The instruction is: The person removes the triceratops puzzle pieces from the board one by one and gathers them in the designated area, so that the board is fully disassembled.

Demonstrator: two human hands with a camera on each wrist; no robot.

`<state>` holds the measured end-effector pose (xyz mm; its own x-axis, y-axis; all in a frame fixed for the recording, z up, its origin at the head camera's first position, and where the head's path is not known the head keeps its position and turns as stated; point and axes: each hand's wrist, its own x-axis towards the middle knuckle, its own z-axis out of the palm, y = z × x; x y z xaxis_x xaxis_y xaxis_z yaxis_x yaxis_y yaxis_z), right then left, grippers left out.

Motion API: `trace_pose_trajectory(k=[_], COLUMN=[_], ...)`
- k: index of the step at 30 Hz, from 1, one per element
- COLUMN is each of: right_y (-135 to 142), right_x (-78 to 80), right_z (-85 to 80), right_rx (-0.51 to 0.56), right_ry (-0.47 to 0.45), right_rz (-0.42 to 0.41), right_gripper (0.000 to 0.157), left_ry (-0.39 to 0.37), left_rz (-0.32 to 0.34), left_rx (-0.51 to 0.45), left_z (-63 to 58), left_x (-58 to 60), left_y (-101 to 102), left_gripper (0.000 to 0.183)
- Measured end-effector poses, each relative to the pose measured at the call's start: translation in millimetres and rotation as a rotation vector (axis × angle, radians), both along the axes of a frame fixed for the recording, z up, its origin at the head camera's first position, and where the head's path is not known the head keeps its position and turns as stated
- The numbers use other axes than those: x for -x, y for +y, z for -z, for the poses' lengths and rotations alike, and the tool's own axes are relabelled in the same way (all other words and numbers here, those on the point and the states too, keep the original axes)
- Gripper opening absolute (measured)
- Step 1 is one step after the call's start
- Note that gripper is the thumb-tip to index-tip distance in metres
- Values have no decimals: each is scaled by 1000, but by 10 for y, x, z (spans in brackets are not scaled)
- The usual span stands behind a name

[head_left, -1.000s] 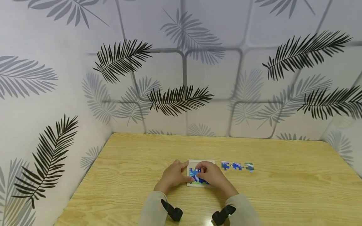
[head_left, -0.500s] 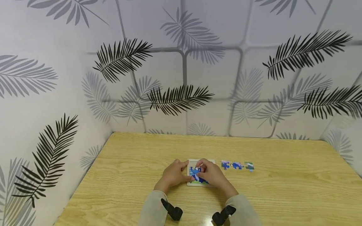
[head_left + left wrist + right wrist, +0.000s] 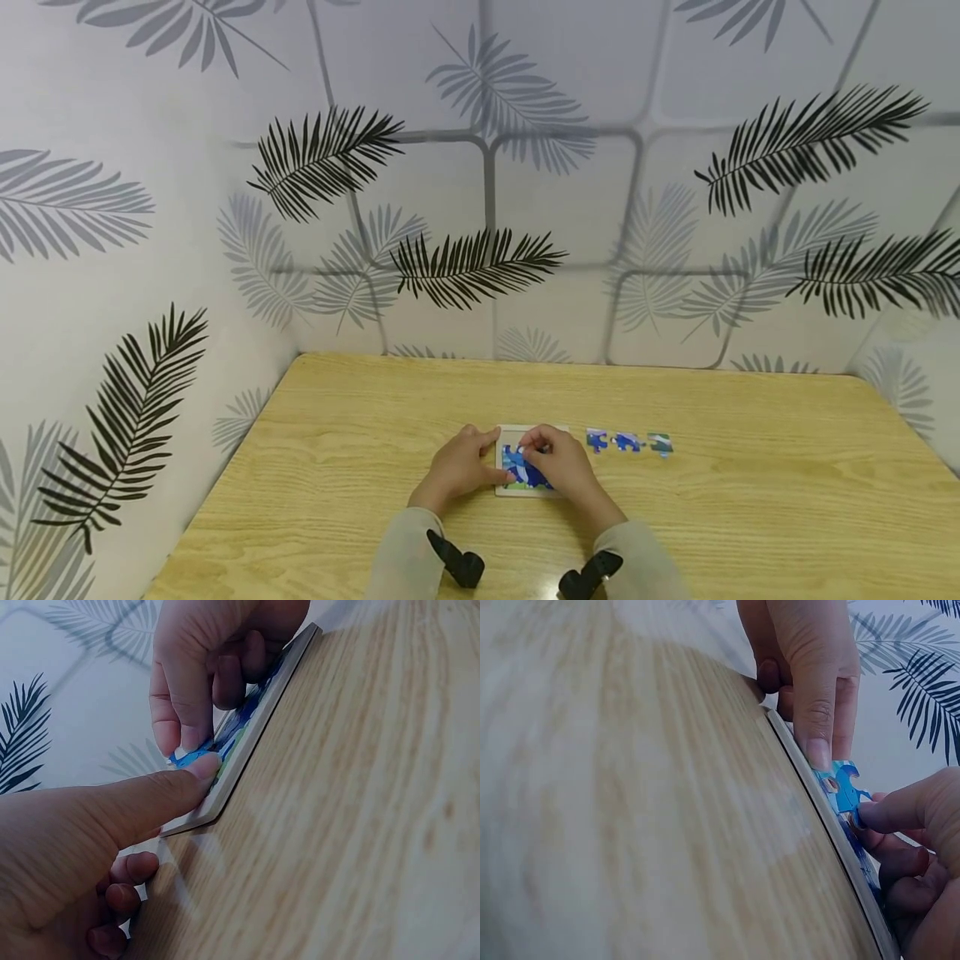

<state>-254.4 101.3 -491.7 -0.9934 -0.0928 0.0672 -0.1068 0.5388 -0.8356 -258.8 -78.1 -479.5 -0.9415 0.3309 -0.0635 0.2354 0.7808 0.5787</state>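
A small jigsaw puzzle tray (image 3: 517, 492) with a pale rim lies on the table, with blue and green picture pieces (image 3: 528, 477) in its lower part. My left hand (image 3: 459, 462) holds the tray's left side, its thumb over the lower left and its index finger at the upper left corner. Between thumb and index finger, my right hand (image 3: 566, 463) pinches a blue puzzle piece (image 3: 846, 787) close over the tray. In the left wrist view, the left thumb (image 3: 161, 796) lies beside that piece. The right hand hides the tray's right part in the head view.
Three loose puzzle pieces lie in a row right of the tray: a purple-blue one (image 3: 597, 440), a blue one (image 3: 627, 442) and a greenish one (image 3: 660, 443). The wooden table (image 3: 750, 467) meets a leaf-patterned wall (image 3: 555, 317) at the back.
The right thumb has moved slightly up the tray, away from the body, uncovering more of the blue picture. The left hand and the loose pieces stay put.
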Motion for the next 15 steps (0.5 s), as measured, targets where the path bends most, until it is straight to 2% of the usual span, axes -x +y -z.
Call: trace_pose_trajectory(k=[5, 15], right_y=[-7, 38], right_x=[7, 13], right_z=[-7, -97], right_rx=[21, 137], right_ry=[-14, -27], right_rz=[9, 33], right_gripper=[7, 6], left_ry=[4, -9], left_rz=[3, -10], left_rx=[8, -5], left_z=[6, 15], left_x=[11, 21], left_y=[1, 5], left_gripper=[78, 80])
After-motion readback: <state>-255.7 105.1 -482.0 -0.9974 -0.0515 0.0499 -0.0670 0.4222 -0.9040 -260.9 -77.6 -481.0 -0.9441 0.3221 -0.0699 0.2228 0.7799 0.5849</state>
